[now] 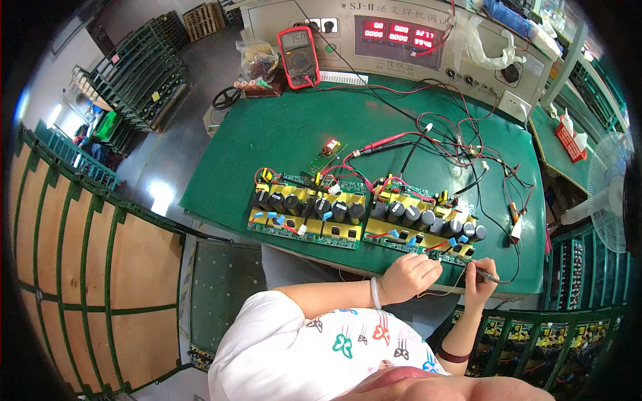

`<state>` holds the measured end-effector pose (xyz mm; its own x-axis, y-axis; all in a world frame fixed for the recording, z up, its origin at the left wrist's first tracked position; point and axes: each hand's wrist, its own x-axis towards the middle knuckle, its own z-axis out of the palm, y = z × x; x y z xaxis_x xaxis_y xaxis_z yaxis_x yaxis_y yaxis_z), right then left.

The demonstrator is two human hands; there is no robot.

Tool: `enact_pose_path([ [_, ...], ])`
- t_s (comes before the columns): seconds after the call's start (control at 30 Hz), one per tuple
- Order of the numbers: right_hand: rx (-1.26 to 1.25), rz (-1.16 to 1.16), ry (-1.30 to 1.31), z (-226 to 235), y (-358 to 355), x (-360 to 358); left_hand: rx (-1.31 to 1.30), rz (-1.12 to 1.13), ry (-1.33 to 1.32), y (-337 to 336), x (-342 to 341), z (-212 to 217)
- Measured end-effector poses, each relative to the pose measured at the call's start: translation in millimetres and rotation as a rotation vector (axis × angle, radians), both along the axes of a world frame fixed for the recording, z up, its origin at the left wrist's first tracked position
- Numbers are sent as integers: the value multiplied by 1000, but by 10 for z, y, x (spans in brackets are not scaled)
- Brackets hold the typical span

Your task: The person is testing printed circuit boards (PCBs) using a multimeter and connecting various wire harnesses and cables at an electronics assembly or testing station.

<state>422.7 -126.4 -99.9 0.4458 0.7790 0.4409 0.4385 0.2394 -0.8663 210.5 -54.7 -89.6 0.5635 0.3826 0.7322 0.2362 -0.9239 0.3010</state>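
At the near right corner of the right circuit board (421, 224), my left hand (411, 275) is closed, knuckles up. Its fingertips meet the board's edge beside a small black part, and what they pinch is hidden. My right hand (479, 284) grips a dark pen-like probe (491, 277) just off the same corner, with a black cable running from its end. A thin yellowish wire (445, 293) loops below between both hands. The left circuit board (307, 212) lies alongside, and both boards carry black capacitors and yellow heat sinks. Behind them a small green board (324, 158) shows a lit red display.
A red multimeter (299, 57) leans against a test console (401, 40) with red digits at the back. Tangled red and black leads (461, 137) cover the right of the green mat (254, 137). A white fan (610, 190) stands right; board racks (555, 341) are below it.
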Motion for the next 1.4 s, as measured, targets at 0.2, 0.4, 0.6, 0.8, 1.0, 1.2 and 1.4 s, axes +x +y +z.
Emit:
enact_pose_path([
  [0.2,1,-14,-27,30,-42,-5,25,0,93,-34,74,117],
  [0.4,28,15,-51,92,53,-19,31,-13,179,28,102,245],
  [0.6,17,17,57,104,19,11,78,-50,165,86,60,366],
  [0.8,66,80,249,90,-21,25,25,-263,-26,78,-67,353],
  [1.0,81,119,416,90,-66,69,-282,-332,-188,13,-118,315],
  [1.2,106,133,449,66,-38,100,-569,-395,-235,31,-222,228],
  [1.4,108,139,466,72,-35,104,-542,-456,-234,58,-197,227],
])
